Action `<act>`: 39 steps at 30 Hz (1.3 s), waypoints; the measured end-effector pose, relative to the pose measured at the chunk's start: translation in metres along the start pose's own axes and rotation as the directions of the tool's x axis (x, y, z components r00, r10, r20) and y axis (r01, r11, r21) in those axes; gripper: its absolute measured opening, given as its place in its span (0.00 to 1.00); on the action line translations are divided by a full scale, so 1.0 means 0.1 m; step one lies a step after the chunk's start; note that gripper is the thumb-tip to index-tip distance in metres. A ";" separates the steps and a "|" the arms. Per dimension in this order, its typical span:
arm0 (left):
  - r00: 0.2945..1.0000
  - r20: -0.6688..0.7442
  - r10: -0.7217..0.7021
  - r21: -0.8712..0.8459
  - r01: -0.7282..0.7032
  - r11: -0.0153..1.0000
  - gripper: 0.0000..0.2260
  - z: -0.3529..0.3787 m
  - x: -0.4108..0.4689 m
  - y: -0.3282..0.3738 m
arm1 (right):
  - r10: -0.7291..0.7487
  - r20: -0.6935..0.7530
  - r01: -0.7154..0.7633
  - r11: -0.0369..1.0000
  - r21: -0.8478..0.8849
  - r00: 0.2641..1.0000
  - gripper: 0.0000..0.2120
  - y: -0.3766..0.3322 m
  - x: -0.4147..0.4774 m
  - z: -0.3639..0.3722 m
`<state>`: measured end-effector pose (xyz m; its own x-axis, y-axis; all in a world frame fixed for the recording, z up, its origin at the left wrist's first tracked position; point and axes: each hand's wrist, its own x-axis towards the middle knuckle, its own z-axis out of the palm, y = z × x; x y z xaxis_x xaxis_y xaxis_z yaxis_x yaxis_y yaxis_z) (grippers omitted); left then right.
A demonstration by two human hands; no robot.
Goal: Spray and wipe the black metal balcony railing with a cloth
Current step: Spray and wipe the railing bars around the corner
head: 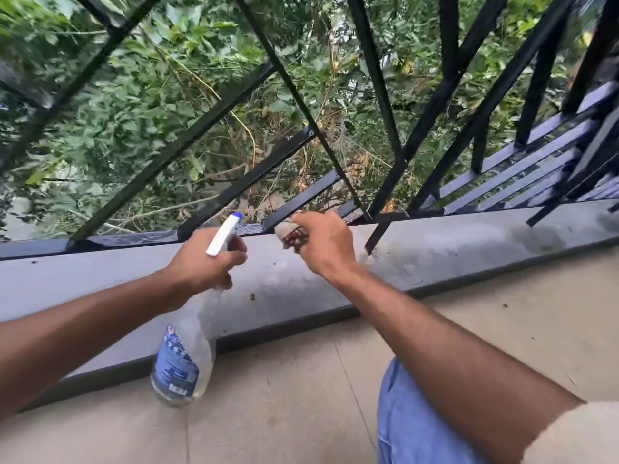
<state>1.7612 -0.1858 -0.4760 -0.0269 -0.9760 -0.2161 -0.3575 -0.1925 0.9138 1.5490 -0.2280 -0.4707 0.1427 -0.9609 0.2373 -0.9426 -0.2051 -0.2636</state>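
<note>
Left hand (201, 262), centre-left of frame: fingers curled tight round the neck of the spray bottle (182, 356), forefinger side up at the white trigger head. Spray bottle: clear body with blue label, long axis near upright in the frame and leaning slightly right at the top; base hangs low at lower centre-left above the floor (301, 390), blue-tipped nozzle points up and right toward the bottom rail. Railing (207, 139), black metal: slanted bars cross the whole upper frame over green foliage (134, 95); its bottom rail runs left to right along the far edge of the grey ledge (452, 249) and looks glossy. Cloth (289, 234), centre of frame: pale with red marks, bunched, touching the bottom rail just right of the nozzle. Right hand (323, 244): fingers closed round the cloth, knuckles up. Knee (412, 423) in blue denim, lower right. Cream sleeve (576, 433), bottom right corner.
</note>
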 end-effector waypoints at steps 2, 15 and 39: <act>1.000 -0.008 0.003 -0.010 -0.003 1.000 0.03 -0.01 0.00 0.03 | -0.044 0.025 0.044 0.999 -0.014 0.999 0.16 0.07 0.01 -0.05; 1.000 -0.010 0.020 -0.054 -0.020 0.998 0.05 0.04 -0.02 0.15 | -0.036 0.028 0.038 0.993 -0.111 0.999 0.17 0.03 0.00 -0.08; 0.997 0.034 0.067 -0.040 -0.066 0.997 0.05 0.07 -0.12 0.26 | 0.063 -0.031 -0.067 0.986 -0.150 0.998 0.18 0.06 -0.01 -0.13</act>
<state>1.7459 -0.1785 -0.4516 -0.0822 -0.9827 -0.1657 -0.3175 -0.1318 0.9391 1.5395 -0.2256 -0.4600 0.0732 -0.9657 0.2491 -0.9846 -0.1098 -0.1362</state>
